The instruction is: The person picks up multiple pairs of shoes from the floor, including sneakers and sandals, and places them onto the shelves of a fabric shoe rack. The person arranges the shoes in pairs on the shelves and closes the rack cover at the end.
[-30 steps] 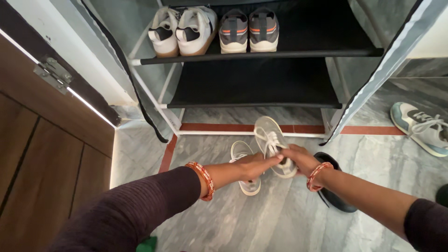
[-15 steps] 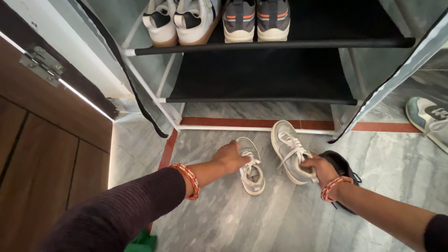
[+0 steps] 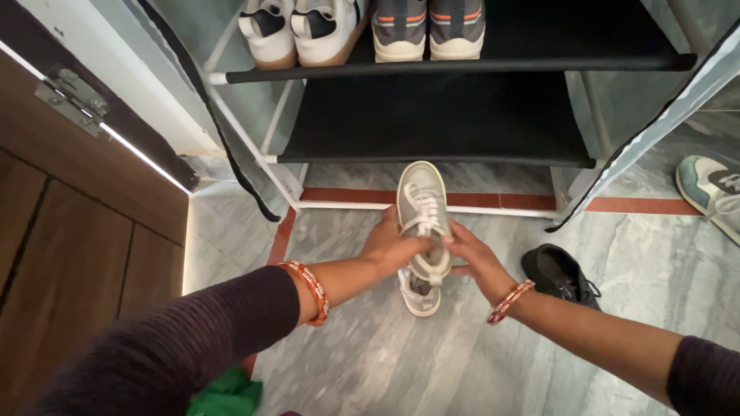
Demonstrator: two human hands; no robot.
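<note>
A pale grey sneaker with white laces [image 3: 421, 202] is held above the marble floor, toe pointing toward the shoe rack. My left hand [image 3: 391, 248] grips its left side near the laces. My right hand [image 3: 472, 254] touches its right side near the heel. A second matching sneaker [image 3: 420, 296] lies on the floor right beneath, mostly hidden by the held one. Both wrists wear orange bangles.
A fabric shoe rack [image 3: 439, 115] stands ahead; its black lower shelf is bare, and the upper shelf [image 3: 539, 63] carries white sneakers [image 3: 301, 31] and grey-orange sneakers [image 3: 428, 27]. A black shoe [image 3: 559, 273] lies at the right, a teal-grey sneaker [image 3: 713, 189] far right. A wooden door [image 3: 69, 231] is left.
The two sneakers lay side by side on the floor with one hand on each. Now both hands are together at the middle, one sneaker lifted over the other.
</note>
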